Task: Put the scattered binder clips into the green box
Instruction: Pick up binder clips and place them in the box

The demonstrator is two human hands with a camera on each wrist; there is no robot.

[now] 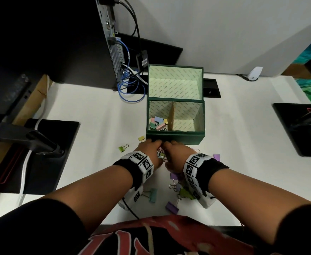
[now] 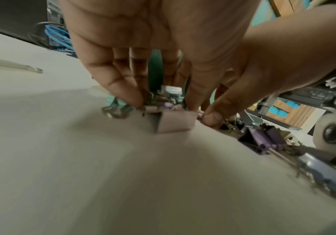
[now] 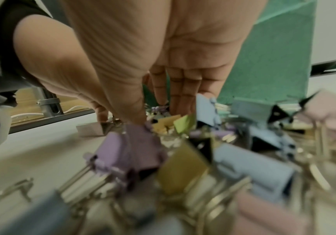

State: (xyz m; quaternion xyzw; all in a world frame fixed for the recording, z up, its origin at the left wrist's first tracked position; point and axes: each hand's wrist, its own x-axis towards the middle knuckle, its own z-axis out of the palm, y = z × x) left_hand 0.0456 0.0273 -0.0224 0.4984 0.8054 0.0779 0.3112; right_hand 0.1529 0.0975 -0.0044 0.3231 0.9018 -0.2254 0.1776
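The green box [image 1: 176, 139] stands open, with several pastel binder clips [image 1: 157, 124] in its left compartment. Just before its front wall my left hand [image 1: 155, 144] and right hand [image 1: 169, 145] meet, fingertips down on the table. In the left wrist view my left hand [image 2: 163, 103] pinches a bunch of clips, a pink clip [image 2: 175, 122] in front. In the right wrist view my right hand [image 3: 155, 111] closes on the same heap, thumb on a purple clip [image 3: 135, 143]. Loose clips lie around: yellow [image 1: 141, 138], green [image 1: 123, 148], mint [image 1: 152, 195], purple [image 1: 172, 207].
A computer tower [image 1: 108, 43] with blue cables [image 1: 130, 89] stands behind and left of the box. Black monitor bases sit at the left [image 1: 59, 144] and right [image 1: 287, 126]. More clips lie under my right wrist [image 1: 180, 188].
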